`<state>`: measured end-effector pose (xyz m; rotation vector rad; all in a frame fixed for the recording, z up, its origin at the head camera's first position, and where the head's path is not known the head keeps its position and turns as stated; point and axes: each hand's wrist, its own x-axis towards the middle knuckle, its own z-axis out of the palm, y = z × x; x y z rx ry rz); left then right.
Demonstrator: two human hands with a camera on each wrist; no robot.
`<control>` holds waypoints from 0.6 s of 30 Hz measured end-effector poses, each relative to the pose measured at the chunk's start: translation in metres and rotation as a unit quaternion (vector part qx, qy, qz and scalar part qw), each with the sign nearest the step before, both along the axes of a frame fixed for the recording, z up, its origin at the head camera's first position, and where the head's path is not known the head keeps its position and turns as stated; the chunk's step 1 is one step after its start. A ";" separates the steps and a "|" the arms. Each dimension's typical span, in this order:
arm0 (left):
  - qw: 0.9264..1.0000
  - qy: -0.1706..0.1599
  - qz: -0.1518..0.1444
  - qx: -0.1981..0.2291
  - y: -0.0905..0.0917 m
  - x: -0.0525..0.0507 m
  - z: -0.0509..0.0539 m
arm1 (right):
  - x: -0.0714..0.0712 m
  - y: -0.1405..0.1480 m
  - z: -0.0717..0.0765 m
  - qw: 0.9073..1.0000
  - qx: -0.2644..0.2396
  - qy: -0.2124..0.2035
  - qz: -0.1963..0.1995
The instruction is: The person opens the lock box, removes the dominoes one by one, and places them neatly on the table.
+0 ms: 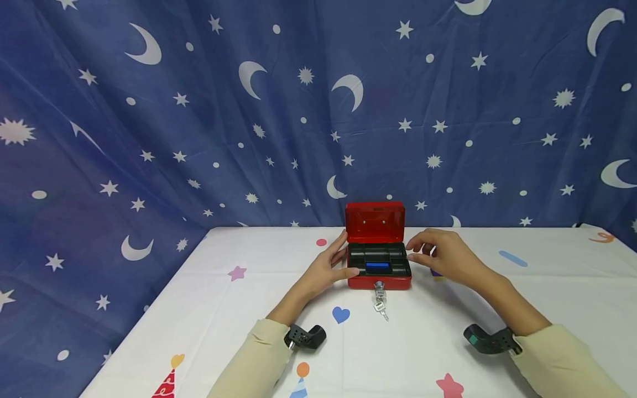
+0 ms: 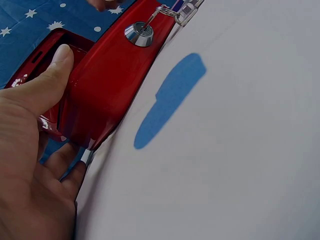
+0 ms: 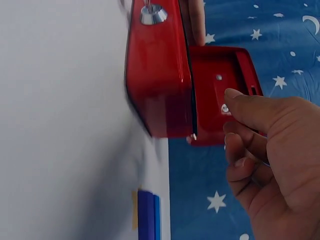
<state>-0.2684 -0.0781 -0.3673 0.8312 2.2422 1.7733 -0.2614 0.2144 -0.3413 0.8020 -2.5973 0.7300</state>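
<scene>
A small red cash box (image 1: 360, 283) stands with its lid (image 1: 375, 222) raised. Inside it sits a black compartment tray (image 1: 355, 255) with a flat blue piece (image 1: 377, 265) in a middle compartment. From the lock (image 2: 139, 34) at the front hang keys (image 1: 380, 307) on a ring. My left hand (image 1: 323, 271) holds the box's left side, thumb over the rim and fingers along the outer wall. Beside the right rim is my right hand (image 1: 445, 255), its fingers loosely bent with nothing seen between them; in the right wrist view its fingertips (image 3: 232, 95) appear apart from the box.
A blue and yellow object (image 3: 146, 215) lies on the table to the right of the box, mostly hidden behind my right hand in the head view. A white patterned cloth (image 1: 278, 260) covers the table. Behind it hangs a blue curtain (image 1: 293, 160) with moons and stars.
</scene>
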 end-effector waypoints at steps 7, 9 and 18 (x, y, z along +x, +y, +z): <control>1.000 -0.009 0.001 -0.002 0.000 -0.007 -0.010 | -0.002 -0.015 -0.002 1.000 -0.009 0.005 0.023; 1.000 -0.007 0.002 -0.001 0.000 -0.012 -0.016 | -0.002 -0.018 -0.003 0.999 -0.011 0.007 0.029; 1.000 -0.004 0.021 -0.006 0.000 -0.019 -0.026 | -0.003 -0.032 -0.006 0.999 -0.014 -0.005 0.032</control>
